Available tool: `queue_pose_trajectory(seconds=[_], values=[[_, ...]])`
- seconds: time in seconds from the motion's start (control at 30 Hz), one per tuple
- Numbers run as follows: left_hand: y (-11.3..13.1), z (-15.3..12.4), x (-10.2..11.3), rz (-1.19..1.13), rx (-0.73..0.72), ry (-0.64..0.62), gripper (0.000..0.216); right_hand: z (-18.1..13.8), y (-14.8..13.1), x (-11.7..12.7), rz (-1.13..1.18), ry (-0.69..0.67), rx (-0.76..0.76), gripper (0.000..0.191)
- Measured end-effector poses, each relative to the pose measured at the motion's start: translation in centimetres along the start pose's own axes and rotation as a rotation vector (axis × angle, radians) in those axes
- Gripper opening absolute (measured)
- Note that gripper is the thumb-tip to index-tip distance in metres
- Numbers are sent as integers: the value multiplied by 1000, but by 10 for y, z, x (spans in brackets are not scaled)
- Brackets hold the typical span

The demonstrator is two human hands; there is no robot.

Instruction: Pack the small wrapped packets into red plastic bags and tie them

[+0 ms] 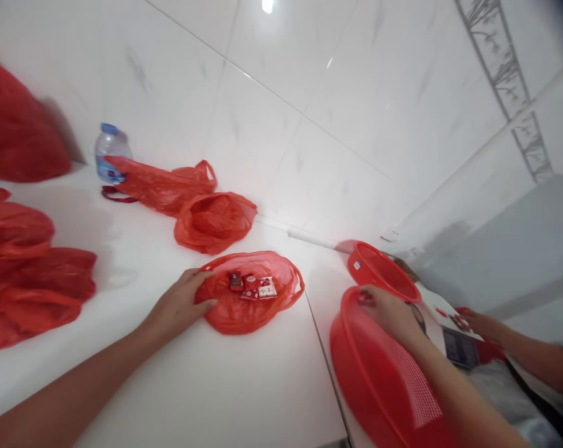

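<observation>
Red plastic bag [244, 320], open around small packets [257, 287], on the white table [206, 392]. Best held lightly, keeping the mouth wide. Lying at three o'clock from the left hand [181, 302], grasped at its nine o'clock edge. Farther toward three o'clock, right hand [388, 311] at the rim of a red basket [372, 373]; hard to tell whether gripping.

I look into an indoor, shared work area, though I cannot tell whether it is in a home or a shop. Glossy marble-patterned tiles line the wall [262, 124], with a grey branch-patterned border [500, 68]. White tabletops [206, 386], red plastic bags [244, 320], red baskets [365, 367] and another person's arm [542, 351] suggest the work.
</observation>
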State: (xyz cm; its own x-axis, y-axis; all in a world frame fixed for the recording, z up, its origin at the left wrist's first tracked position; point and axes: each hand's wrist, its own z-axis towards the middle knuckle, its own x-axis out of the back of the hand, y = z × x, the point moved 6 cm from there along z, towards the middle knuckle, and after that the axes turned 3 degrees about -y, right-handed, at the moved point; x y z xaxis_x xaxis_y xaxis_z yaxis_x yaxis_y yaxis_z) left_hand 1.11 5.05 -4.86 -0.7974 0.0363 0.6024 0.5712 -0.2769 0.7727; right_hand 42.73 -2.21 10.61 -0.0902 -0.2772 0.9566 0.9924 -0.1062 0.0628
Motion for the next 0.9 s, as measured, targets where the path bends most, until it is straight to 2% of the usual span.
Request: queue_pose_trajectory(seconds=[0.07, 0.17, 0.33, 0.47, 0.57, 0.67, 0.77, 0.9], values=[[2, -1, 1, -27, 1, 12, 56, 13, -27, 17, 16, 31, 94, 28], [3, -3, 2, -54, -5, 22, 55, 20, -84, 30, 55, 53, 274, 29], [0, -5, 1, -85, -33, 30, 55, 18, -183, 2, -43, -99, 594, 28], [0, -5, 1, -107, -46, 36, 56, 25, -223, -14, -90, -117, 676, 41], [0, -5, 1, -107, -38, 24, 56, 26, -229, -4, -55, -85, 675, 55], [0, -4, -1, -101, -47, 25, 56, 12, -220, 13, -38, -56, 686, 47], [-2, -3, -2, -94, -54, 37, 56, -18, -199, 26, -52, -57, 709, 39], [-2, -3, -1, -88, -62, 33, 57, -67, -153, 30, -92, -5, 645, 42]])
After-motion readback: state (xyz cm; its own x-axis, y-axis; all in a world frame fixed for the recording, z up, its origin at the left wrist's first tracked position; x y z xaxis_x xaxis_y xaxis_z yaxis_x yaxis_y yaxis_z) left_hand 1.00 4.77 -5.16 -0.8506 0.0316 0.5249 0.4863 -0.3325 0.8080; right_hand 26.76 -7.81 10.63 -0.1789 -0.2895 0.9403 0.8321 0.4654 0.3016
